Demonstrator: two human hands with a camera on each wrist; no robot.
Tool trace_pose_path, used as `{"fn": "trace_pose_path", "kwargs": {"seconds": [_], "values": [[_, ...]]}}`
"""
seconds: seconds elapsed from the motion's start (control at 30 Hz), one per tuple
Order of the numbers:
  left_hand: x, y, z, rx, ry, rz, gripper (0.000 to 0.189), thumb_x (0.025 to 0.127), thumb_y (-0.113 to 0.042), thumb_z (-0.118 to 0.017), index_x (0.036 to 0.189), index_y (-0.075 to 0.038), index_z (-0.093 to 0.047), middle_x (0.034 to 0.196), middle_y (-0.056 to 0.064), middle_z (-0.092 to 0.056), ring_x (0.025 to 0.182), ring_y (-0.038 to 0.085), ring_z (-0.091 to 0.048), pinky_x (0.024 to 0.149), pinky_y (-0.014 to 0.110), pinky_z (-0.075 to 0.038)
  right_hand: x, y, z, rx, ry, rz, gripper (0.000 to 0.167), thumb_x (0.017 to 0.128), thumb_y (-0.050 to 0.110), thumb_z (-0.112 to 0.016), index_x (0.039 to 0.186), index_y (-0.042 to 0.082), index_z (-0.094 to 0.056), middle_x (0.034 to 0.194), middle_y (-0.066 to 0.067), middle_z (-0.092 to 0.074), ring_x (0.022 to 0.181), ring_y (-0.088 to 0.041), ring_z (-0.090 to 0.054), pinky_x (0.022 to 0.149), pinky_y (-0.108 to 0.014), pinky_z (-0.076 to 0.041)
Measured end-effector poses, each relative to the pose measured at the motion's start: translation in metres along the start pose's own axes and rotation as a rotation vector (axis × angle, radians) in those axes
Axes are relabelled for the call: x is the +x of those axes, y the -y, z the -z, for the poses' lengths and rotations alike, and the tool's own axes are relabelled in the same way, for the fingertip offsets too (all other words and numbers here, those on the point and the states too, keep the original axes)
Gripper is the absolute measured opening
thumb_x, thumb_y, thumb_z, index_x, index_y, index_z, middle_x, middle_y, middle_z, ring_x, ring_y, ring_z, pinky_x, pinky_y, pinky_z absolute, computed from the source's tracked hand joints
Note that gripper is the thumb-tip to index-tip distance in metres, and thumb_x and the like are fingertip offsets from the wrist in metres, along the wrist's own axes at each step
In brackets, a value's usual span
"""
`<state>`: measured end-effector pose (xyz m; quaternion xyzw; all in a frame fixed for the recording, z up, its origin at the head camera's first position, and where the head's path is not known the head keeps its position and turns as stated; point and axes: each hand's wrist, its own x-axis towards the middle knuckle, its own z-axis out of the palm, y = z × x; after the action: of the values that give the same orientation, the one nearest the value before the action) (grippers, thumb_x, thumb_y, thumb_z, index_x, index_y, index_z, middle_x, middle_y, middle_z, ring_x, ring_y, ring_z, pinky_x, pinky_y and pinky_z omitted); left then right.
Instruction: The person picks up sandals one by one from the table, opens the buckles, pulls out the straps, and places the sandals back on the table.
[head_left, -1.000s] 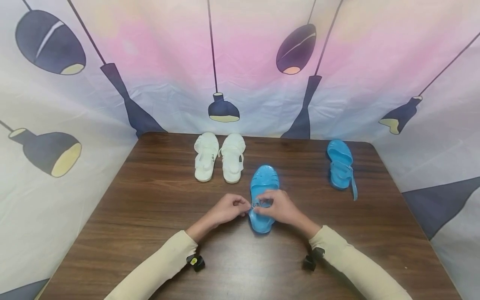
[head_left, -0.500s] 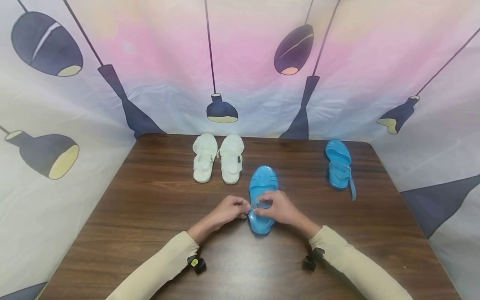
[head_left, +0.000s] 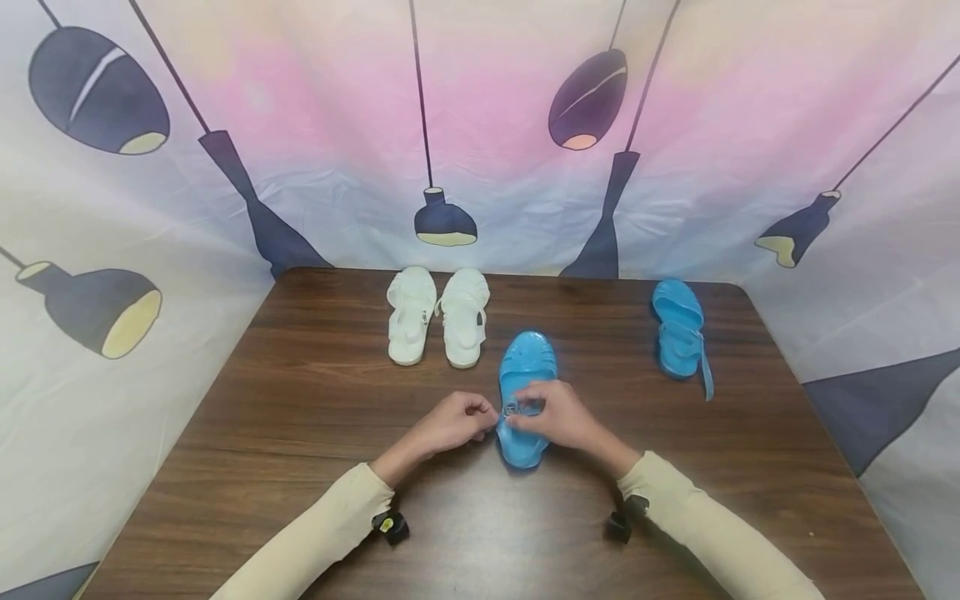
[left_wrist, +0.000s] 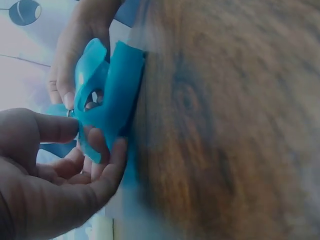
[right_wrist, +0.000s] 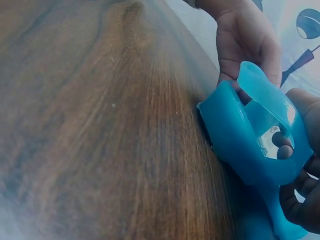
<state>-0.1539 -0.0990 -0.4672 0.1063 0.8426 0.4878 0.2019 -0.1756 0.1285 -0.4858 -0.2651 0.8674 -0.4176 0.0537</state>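
Observation:
A blue jelly sandal (head_left: 528, 354) lies sole down on the table, toe pointing away. At its left side, my left hand (head_left: 452, 422) pinches the loose strap end (left_wrist: 90, 148) between thumb and fingers. My right hand (head_left: 564, 415) reaches over from the right and pinches the strap around the small metal buckle (head_left: 510, 409). In the right wrist view the heel of the sandal (right_wrist: 227, 125) faces the camera, and some right-hand fingertips show through the side opening. How far the strap runs through the buckle is hidden by the fingers.
A second blue sandal (head_left: 678, 329), its strap hanging loose, lies at the back right of the wooden table (head_left: 300, 400). Two white sandals (head_left: 411, 317) stand side by side at the back, left of centre. A lamp-patterned cloth (head_left: 495, 100) hangs behind the table.
My left hand has drawn back very slightly to the left, and the buckle shows more plainly between the hands. The right hand and the sandal have stayed almost in place.

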Motion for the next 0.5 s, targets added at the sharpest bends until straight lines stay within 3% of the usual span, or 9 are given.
{"fn": "trace_pose_path", "kwargs": {"seconds": [0.23,0.5], "values": [[0.0047,-0.0010,-0.0020,-0.118,0.021,-0.014,0.017,0.100,-0.012,-0.063,0.098,0.001,-0.074,0.092,0.005,-0.072,0.085,0.016,-0.071,0.074,0.033,-0.059,0.0025,-0.0008,0.0002,0.003,0.024,0.014,0.016,0.086,0.027,-0.084,0.089,0.014,-0.076,0.078,0.009,-0.066,0.075,-0.010,-0.058,0.066,-0.027,-0.053],[0.0038,0.0018,0.0008,-0.078,0.012,0.025,0.018,0.098,-0.018,-0.064,0.097,-0.003,-0.073,0.088,0.005,-0.072,0.080,0.015,-0.068,0.066,0.031,-0.056,0.0000,-0.0006,0.0013,0.008,0.005,0.007,0.022,0.085,0.027,-0.085,0.099,0.011,-0.079,0.088,0.006,-0.071,0.084,-0.009,-0.064,0.075,-0.028,-0.056]]}}
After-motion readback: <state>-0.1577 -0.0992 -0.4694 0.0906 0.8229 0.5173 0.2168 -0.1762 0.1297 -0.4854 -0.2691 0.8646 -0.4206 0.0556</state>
